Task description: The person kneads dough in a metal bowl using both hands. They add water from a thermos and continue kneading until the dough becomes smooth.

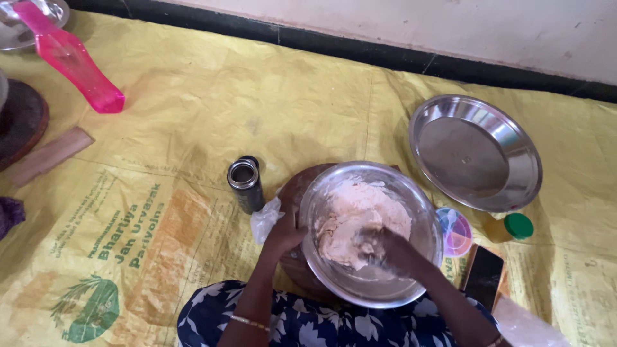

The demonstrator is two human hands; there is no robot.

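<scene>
Dough fills one steel mixing bowl as a seated person works it on a yellow woven sheet spread over the floor. The right hand is sunk in the pale mass, fingers curled into it; how tightly they close cannot be told. The left hand is pressed against the bowl's outer rim, fingers together, with a crumpled clear plastic bag just beside it. The bowl sits on a round dark wooden board, whose edge shows past the left hand.

Open sheet lies beyond and left of the left hand, broken only by one small steel flask just beyond it. Beyond the right hand rests one empty steel plate; just outside that hand sit one small multicoloured lid, one green-capped bottle and one dark phone, close together. Far beyond the left hand lie one pink plastic bottle, one wooden slat and a second dark round board. A black-edged pale wall bounds the sheet's far side.
</scene>
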